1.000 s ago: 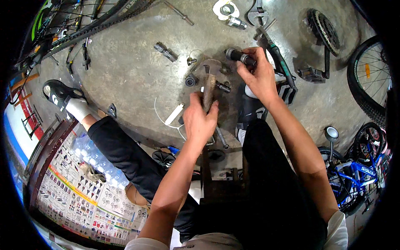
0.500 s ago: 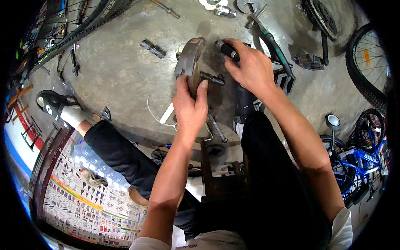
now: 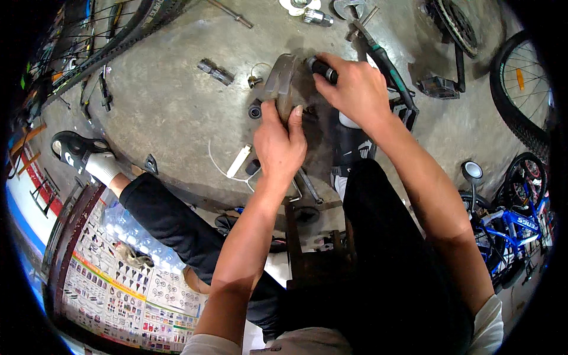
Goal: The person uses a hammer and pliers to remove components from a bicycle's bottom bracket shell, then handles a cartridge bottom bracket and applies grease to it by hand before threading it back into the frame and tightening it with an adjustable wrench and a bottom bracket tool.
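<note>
In my left hand [image 3: 280, 139] is a worn grey-brown metal piece [image 3: 281, 74] with a curved, disc-like edge, gripped low between thumb and fingers and tilted up off the floor. Its exact kind does not show. My right hand [image 3: 358, 89], just to the right, is closed round a short black cylindrical piece [image 3: 323, 69] with a pale ring. The end of that piece points at the grey metal, with a narrow gap between them. Beside my left fingers lies a small black ring-shaped part [image 3: 255, 110], and above it a small round fitting [image 3: 254, 81] with a thin wire loop.
A ribbed metal cylinder [image 3: 216, 71] lies on the concrete floor to the left. Farther off are a metal rod [image 3: 231, 13], a silver splined part [image 3: 318, 18] and a wrench head [image 3: 349, 8]. A crank pedal [image 3: 439, 87] and bicycle wheel [image 3: 520, 94] stand at right. A white strip [image 3: 239, 160] lies nearer me.
My left hand has shifted slightly right and turned the grey metal piece. A black rod beside it has mostly gone from sight, and small floor parts at left are uncovered. My right hand barely moved.
</note>
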`<state>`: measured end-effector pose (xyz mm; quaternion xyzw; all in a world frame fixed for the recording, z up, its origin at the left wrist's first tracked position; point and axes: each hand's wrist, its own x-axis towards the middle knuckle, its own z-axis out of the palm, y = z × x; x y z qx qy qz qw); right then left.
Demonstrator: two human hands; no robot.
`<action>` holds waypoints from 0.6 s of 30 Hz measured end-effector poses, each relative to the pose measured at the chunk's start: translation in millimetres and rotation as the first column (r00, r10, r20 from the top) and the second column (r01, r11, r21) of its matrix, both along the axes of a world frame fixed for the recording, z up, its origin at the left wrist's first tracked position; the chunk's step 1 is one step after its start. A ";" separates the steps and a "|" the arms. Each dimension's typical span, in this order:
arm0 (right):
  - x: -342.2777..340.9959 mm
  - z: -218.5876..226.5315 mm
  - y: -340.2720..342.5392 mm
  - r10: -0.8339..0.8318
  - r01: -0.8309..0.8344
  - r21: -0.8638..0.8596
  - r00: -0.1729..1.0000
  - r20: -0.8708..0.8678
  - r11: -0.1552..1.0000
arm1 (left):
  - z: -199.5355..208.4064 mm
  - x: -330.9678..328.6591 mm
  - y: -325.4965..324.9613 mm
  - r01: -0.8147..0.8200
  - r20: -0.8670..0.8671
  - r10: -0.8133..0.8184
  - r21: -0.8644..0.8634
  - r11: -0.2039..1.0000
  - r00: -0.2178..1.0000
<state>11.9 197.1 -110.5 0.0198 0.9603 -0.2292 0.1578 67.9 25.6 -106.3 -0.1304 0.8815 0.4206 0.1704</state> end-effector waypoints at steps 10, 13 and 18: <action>-8.5 2.6 0.4 -0.018 0.017 0.006 0.998 0.061 1.000 | -11.3 0.5 4.1 0.073 0.000 -0.074 -0.057 0.996 0.997; -10.0 2.5 1.8 -0.014 0.013 0.005 0.997 0.078 1.000 | -9.8 1.2 5.5 0.064 0.043 -0.062 -0.050 0.997 0.997; -13.4 6.8 -0.6 -0.027 0.025 0.017 0.994 0.105 1.000 | -10.7 -1.9 9.5 0.079 0.046 -0.075 -0.078 0.994 0.996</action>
